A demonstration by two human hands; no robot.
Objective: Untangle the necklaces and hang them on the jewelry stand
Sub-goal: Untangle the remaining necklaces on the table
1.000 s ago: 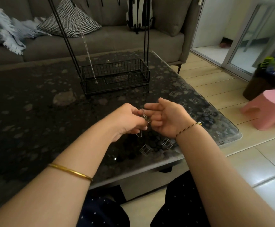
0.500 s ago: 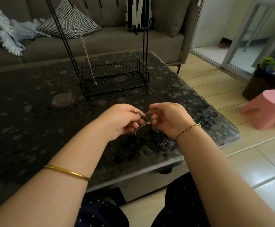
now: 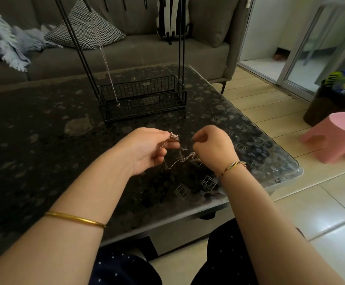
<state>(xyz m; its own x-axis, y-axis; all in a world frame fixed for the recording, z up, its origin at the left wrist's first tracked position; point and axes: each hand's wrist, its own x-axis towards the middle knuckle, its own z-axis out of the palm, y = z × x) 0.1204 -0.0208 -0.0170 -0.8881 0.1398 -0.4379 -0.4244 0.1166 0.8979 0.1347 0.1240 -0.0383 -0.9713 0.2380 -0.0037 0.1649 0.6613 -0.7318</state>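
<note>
Mid-frame, left hand [image 3: 147, 150] and right hand [image 3: 213, 148] pinch the tangle [image 3: 181, 158], untangling seemingly underway; next, tease one chain free for the stand [image 3: 143, 100].

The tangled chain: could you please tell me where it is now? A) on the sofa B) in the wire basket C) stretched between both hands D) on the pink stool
C: the left hand and right hand each pinch the tangled chain, which sags between them above the table.

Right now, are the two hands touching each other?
Apart. The head view shows dark table between the left hand and the right hand. Only the tangled chain, which both pinch, spans the gap.
</note>
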